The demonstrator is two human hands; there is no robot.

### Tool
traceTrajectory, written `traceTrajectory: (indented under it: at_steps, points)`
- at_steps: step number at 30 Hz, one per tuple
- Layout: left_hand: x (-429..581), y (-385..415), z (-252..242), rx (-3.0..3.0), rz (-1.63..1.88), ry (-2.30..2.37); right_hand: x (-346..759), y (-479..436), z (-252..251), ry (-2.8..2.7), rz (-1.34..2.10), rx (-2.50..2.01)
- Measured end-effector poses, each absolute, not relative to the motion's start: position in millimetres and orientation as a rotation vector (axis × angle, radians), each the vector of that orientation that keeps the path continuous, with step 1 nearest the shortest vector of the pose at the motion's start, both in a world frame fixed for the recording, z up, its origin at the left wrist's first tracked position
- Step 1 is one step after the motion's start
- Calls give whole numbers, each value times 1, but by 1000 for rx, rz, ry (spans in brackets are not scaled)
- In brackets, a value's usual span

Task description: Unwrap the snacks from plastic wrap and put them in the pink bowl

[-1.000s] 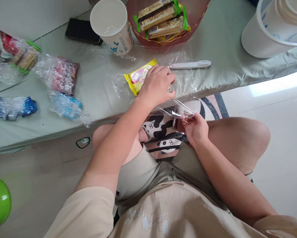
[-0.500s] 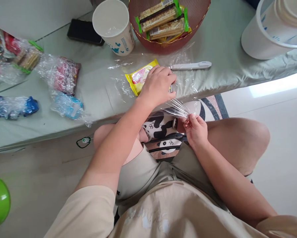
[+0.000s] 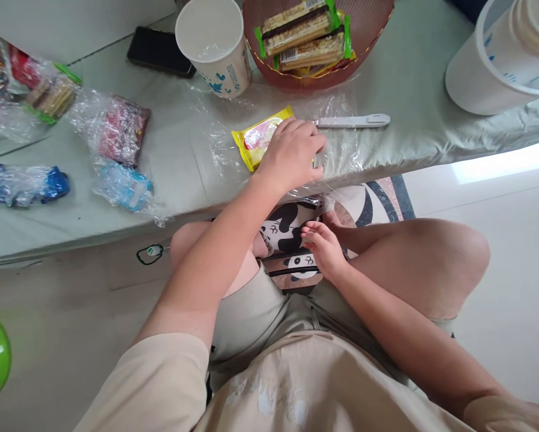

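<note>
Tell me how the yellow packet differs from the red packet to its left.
The yellow packet is partly covered by the left hand; no hand touches the red packet. Clear film lies spread around the yellow packet, while crumpled film bunches about the red packet. The yellow packet is bright; the red packet is darker. Both lie over the pale green cloth.

You wear beige tee (image 3: 341, 381), short slvs (image 3: 174, 354), pale chest lettering (image 3: 269, 396) (too faint to read), grey-green shorts (image 3: 251, 312); L hand (image 3: 292, 150) & R hand (image 3: 324, 247) bare.
</note>
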State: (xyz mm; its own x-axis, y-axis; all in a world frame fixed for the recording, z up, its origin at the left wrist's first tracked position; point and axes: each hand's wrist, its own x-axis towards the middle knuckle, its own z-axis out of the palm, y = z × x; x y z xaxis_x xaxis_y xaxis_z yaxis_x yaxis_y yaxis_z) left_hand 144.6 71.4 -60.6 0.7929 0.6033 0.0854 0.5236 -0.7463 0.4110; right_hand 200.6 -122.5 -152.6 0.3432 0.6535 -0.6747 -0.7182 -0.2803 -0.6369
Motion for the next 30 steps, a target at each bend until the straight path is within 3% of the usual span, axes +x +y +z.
traceTrajectory:
  at_steps: [8,23,30]
  points:
    - [145,71,-57,2667,255,870,193,-68,-152,179,1346,-1074]
    - [146,76,-61,2530,355,845,187,-92,-124,36,1572,-1002]
    - [115,75,-30,2385,943,829,194,-93,-122,6,1571,-975]
